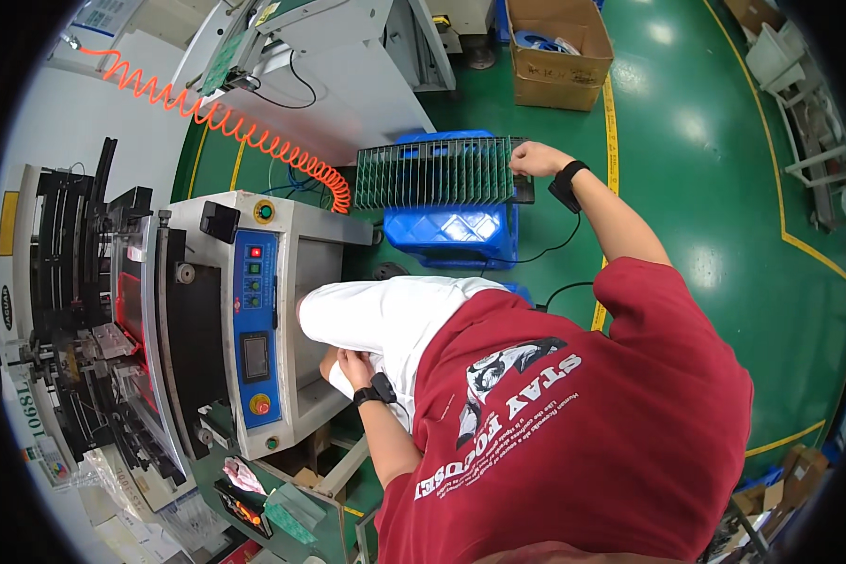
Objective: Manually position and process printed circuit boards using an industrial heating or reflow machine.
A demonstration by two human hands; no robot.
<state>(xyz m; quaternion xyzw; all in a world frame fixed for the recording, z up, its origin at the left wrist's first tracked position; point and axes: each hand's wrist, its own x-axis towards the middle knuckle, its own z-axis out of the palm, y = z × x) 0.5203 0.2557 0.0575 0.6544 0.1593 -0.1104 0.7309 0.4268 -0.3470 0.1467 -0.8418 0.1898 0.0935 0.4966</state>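
Observation:
My right hand reaches out to the right end of a black slotted rack, its fingers pinched at the edge of a thin green circuit board. Several similar boards stand upright in the rack in a row. Under it is a blue plastic stool. My left hand rests on my leg by the hem of my white shorts, fingers loosely bent, with nothing visible in it. Both wrists carry black bands with cables.
Left of my legs stands a machine with a blue control panel and a framed screen. A coiled orange air hose hangs across to the rack. At the back are a white machine cabinet and a cardboard box.

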